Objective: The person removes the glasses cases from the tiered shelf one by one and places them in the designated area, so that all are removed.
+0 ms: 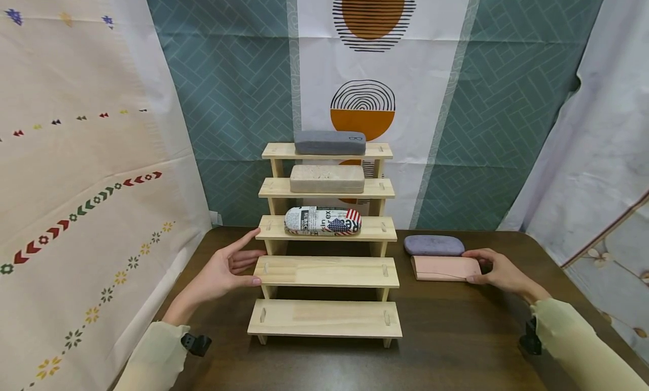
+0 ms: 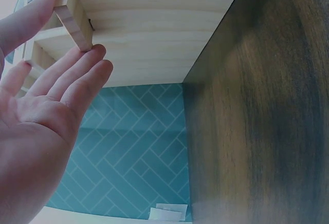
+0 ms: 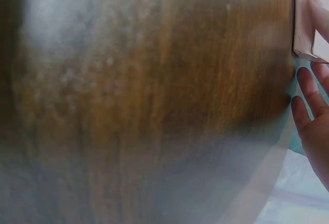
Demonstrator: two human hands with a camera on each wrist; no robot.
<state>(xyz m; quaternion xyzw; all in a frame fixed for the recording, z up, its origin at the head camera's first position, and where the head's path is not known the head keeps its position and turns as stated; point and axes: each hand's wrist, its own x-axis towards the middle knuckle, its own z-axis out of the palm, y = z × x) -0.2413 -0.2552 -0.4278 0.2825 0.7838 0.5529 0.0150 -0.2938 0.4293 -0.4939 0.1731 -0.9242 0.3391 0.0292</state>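
Observation:
My left hand [image 1: 221, 272] touches the left ends of the middle tiers of a wooden stepped rack [image 1: 324, 318], fingers extended. In the left wrist view, its fingertips [image 2: 97, 54] rest against a board's end. At the right, my right hand [image 1: 499, 272] pinches the right end of a pink glasses case [image 1: 438, 268] between thumb and fingers. The case lies on the table in front of a purple glasses case [image 1: 433, 245]. Only part of the pink case [image 3: 304, 23] shows in the right wrist view.
On the rack's upper tiers sit a grey-blue glasses case [image 1: 329, 143], a beige speckled case [image 1: 327, 180] and a newsprint-patterned case [image 1: 323, 221]. The two lowest tiers show bare wood. A dark brown table [image 1: 456, 334] bears everything; patterned cloths [image 1: 228, 70] hang behind and at the sides.

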